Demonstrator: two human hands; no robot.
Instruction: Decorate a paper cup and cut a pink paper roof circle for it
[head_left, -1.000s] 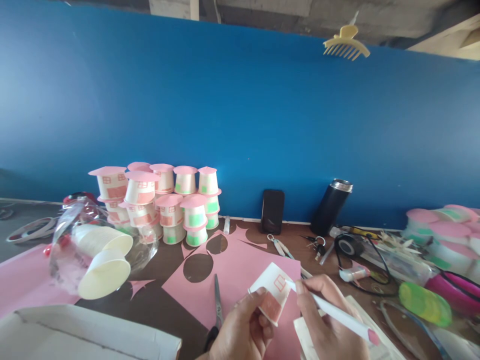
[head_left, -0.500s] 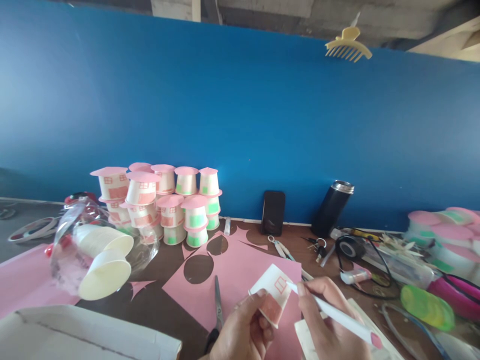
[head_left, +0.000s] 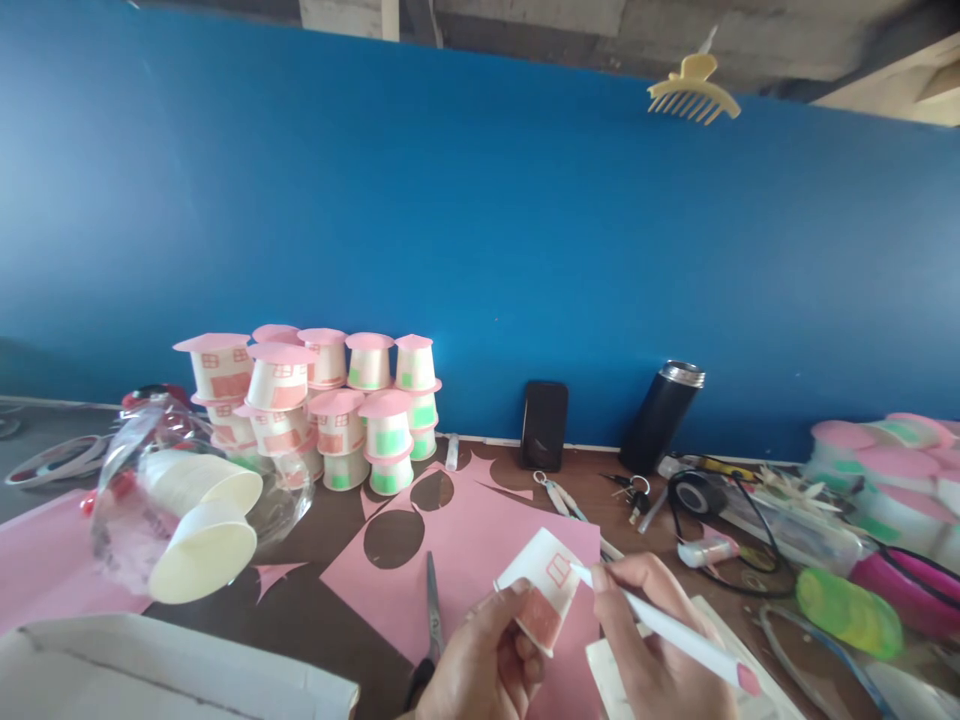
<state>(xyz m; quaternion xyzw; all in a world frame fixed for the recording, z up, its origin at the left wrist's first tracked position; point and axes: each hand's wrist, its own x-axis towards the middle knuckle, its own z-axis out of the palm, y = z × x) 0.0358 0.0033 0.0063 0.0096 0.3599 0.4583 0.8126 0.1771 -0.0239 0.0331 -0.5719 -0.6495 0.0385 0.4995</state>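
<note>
My left hand (head_left: 480,665) grips a small white paper cup (head_left: 541,585) lying on its side, with a red door patch and a red drawn window on it. My right hand (head_left: 652,650) pinches a white marker (head_left: 667,630) with a pink end; its tip touches the cup beside the window. Both hands are low in the middle of the view, above a pink paper sheet (head_left: 472,535) with round holes cut out. Scissors (head_left: 431,610) lie on that sheet just left of my left hand.
A stack of cup houses with pink roofs (head_left: 322,405) stands at the back left. A plastic bag of plain cups (head_left: 187,505) lies left. A phone (head_left: 544,424) and black flask (head_left: 660,415) lean on the blue wall. Tape, keys and clutter fill the right. A white box (head_left: 150,670) sits front left.
The marker tip has shifted slightly on the cup by the window. The view has drifted a little; the hands stay in place.
</note>
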